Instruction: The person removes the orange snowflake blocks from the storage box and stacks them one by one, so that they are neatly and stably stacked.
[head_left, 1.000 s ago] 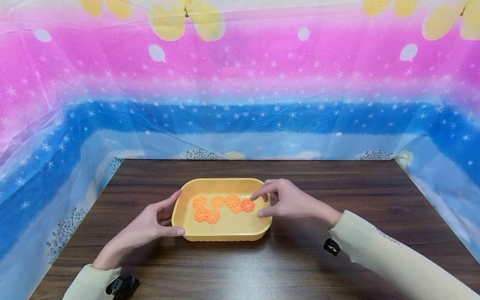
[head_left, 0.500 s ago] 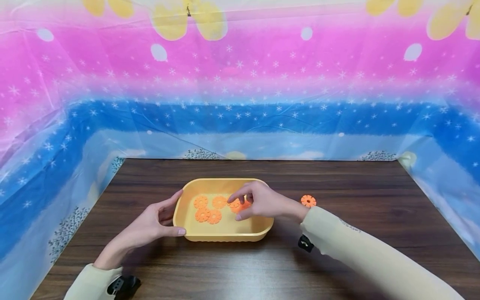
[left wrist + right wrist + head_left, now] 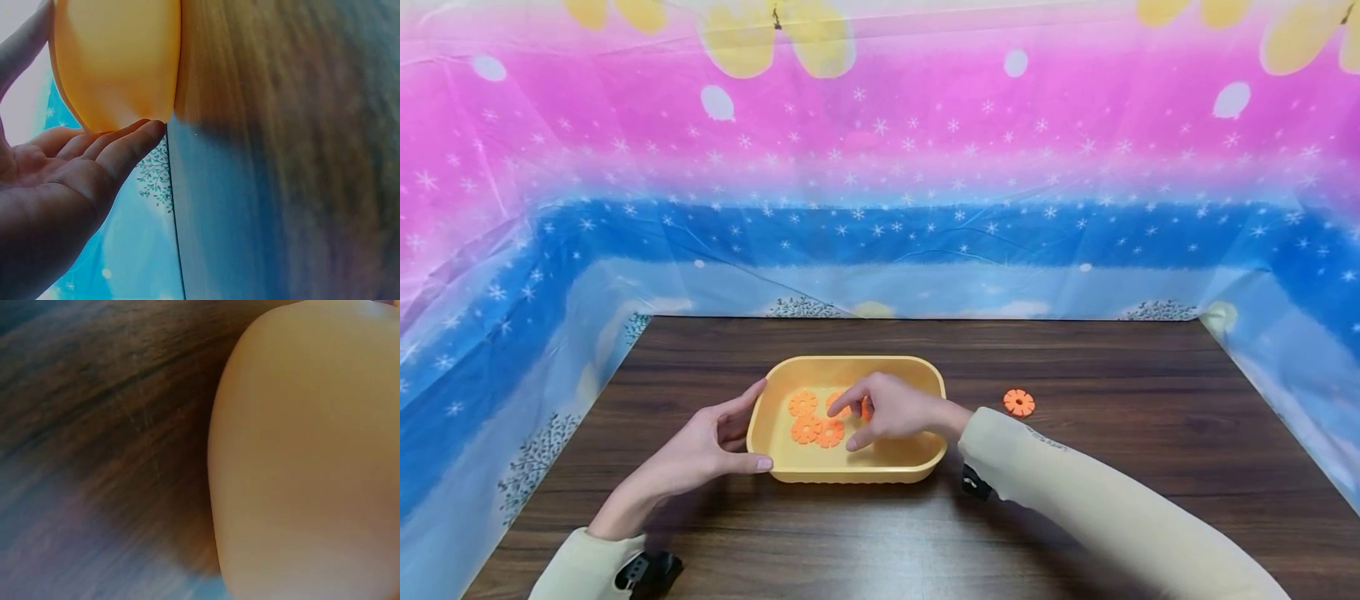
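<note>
The dark wood-grain tabletop [image 3: 1112,367] carries the tray [image 3: 857,476], plain yellow and oblong with rounded corners, open side up, its long axis running left to right along the tabletop's far edge. The person's left hand [image 3: 703,442] grips the tray's left end, thumb at the near corner, fingers against the outer wall. The right hand [image 3: 891,408], thumb and forefinger spread, hangs over the tray's floor. Orange discs [image 3: 806,430], round and notched, lie flat inside, some overlapping. Another disc [image 3: 1018,402], holed at its centre, lies right of the tray.
</note>
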The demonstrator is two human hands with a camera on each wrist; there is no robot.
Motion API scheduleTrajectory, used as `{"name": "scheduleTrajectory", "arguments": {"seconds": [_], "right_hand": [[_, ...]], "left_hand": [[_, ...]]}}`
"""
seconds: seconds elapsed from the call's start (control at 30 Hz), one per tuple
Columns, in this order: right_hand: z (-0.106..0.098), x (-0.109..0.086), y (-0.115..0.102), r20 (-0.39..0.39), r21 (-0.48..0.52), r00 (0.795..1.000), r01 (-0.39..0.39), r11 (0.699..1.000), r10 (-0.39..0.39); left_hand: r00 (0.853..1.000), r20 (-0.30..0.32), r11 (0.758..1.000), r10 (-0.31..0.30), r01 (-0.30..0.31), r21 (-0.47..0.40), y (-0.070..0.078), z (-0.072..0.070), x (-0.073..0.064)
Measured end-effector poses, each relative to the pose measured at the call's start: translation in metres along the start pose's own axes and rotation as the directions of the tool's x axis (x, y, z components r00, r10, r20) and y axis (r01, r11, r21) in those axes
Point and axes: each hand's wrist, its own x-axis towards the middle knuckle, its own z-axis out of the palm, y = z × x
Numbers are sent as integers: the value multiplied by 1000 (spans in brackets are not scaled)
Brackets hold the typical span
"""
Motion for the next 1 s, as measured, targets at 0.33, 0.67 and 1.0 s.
{"name": "scheduleTrajectory", "arguments": {"seconds": [0.33, 0.67, 1.0], "right_hand": [[8, 13, 2, 14, -136, 1000, -1, 991, 3], [10, 20, 1, 13, -226, 1000, -8, 974, 11], [12, 22, 3, -1, -278, 1000, 9, 960, -9]], "left_hand": [[1000, 9, 1000, 8, -8, -23, -1, 0, 0], [1000, 3, 1000, -2, 2, -11, 1, 0, -1], [1000, 4, 1000, -2, 2, 7, 2, -1, -1]]}}
